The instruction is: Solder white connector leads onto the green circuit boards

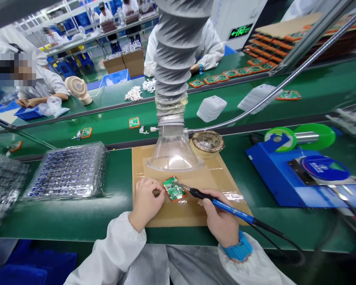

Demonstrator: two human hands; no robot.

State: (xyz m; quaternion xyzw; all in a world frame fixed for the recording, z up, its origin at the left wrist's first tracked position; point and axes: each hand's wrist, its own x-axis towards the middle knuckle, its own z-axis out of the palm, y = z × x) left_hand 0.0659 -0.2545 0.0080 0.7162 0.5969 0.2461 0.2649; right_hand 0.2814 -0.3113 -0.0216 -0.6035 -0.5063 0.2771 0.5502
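Observation:
A green circuit board [174, 189] with an orange edge lies on the brown cardboard sheet [192, 217] in front of me. At the board's left edge, my left hand [147, 199] is closed in a pinch, thumb and forefinger against the edge. Anything small between those fingertips is hidden. My right hand [221, 217] grips a blue and black soldering iron [228, 206] like a pen. The iron's tip reaches over the upper part of the board, near its middle; I cannot tell whether it touches. A blue band circles my right wrist.
Above the board hangs a clear fume hood [175, 152] on a grey hose. Behind it stands a round tin [208, 141] with solder bits. Stacked clear trays [68, 170] lie left, a blue solder feeder [284, 174] right. Boards and white housings [212, 108] lie on the conveyor [112, 130]; co-workers sit beyond.

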